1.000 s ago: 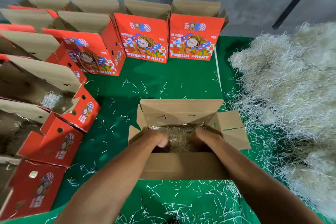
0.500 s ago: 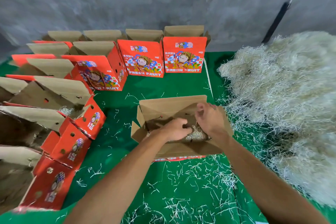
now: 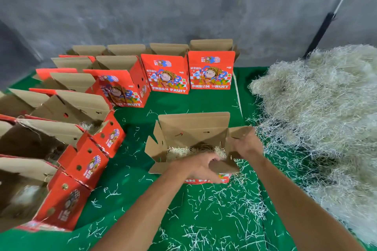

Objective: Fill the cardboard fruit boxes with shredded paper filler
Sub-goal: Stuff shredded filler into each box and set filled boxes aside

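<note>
An open red "FRESH FRUIT" cardboard box (image 3: 193,126) stands in the middle of the green cloth, its brown flaps up. Pale shredded paper filler (image 3: 183,152) lies inside it. My left hand (image 3: 201,166) grips the box's near flap at the front rim. My right hand (image 3: 247,145) holds the right side flap, fingers curled over its edge. A big heap of shredded paper (image 3: 318,112) fills the right side of the cloth.
Several open red fruit boxes stand in rows at the left (image 3: 81,161) and along the back (image 3: 211,71); some on the left hold filler. Loose paper strands (image 3: 220,210) litter the green cloth. A grey wall (image 3: 142,6) rises behind.
Both hands came up out of the filler inside the box and now hold its near and right flaps. The camera view has lifted and pulled back.
</note>
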A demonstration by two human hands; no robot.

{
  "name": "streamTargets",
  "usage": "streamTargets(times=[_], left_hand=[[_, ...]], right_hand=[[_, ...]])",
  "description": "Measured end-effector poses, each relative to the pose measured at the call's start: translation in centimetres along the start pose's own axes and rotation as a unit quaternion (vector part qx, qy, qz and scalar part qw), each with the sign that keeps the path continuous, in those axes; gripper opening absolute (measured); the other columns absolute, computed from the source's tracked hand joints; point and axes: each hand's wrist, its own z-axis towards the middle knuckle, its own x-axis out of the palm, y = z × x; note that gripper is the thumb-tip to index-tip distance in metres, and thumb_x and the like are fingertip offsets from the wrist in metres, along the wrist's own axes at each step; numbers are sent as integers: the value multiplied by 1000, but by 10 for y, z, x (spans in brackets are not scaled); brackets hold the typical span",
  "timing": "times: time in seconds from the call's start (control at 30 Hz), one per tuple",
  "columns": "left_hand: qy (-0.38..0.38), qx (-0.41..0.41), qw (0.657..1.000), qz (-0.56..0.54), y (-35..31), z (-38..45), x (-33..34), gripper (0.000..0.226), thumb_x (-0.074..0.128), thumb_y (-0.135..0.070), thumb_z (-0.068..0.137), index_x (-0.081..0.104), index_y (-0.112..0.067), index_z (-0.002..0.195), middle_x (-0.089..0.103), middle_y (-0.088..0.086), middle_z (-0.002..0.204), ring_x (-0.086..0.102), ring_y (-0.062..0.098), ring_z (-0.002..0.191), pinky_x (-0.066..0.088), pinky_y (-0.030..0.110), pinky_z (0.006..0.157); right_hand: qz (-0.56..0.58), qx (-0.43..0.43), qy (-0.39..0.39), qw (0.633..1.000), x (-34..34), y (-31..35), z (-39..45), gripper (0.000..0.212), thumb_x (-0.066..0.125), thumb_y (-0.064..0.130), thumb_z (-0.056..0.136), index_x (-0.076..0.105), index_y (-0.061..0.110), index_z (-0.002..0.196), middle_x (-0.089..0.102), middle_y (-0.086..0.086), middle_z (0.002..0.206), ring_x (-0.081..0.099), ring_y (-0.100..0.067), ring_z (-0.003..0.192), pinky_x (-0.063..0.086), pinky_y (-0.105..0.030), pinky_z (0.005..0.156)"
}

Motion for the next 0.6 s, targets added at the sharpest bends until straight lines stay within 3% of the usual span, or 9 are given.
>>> streamTargets(times=[0.1, 0.2, 0.27, 0.43, 0.6], left_hand=[[-94, -11, 993, 76, -3, -3, -13, 48, 61, -17, 86, 56, -39, 129, 62, -1, 122, 60, 18, 87, 51, 36, 84], [-218, -39, 958, 182, -1, -7, -29, 29, 70, -17, 85, 70, -28, 113, 70, -4, 106, 63, 18, 93, 43, 40, 98], [-259, -75, 936, 228, 12, -10, -44, 26, 74, -15, 81, 72, -24, 106, 71, -1, 99, 64, 20, 97, 36, 41, 106], [-271, -141, 909, 284, 57, -15, -86, 24, 71, -11, 82, 74, -21, 103, 73, -2, 104, 60, 18, 110, 9, 47, 121], [-250, -167, 904, 303, 100, -2, -133, 28, 71, -11, 80, 74, -25, 104, 70, -2, 113, 52, 19, 121, 10, 49, 119]], right_hand=[[39, 11, -36, 999, 9, 4, -2, 73, 84, 42, 74, 31, 20, 118, 54, 4, 80, 60, -11, 62, 46, -23, 43], [78, 0, -71, 994, 24, 15, -3, 70, 80, 34, 82, 32, 14, 129, 58, -3, 83, 57, -15, 60, 45, -26, 45], [85, -42, -75, 993, 40, 31, -6, 57, 71, 26, 91, 34, 13, 132, 64, -10, 93, 57, -16, 60, 43, -23, 46], [74, -123, -29, 989, 76, 81, -21, 32, 61, 19, 96, 47, 12, 124, 62, -7, 89, 58, -21, 63, 43, -22, 56], [85, -95, -13, 992, 110, 127, -13, 30, 59, 22, 96, 44, 13, 120, 63, -15, 91, 62, -35, 78, 50, -38, 76]])
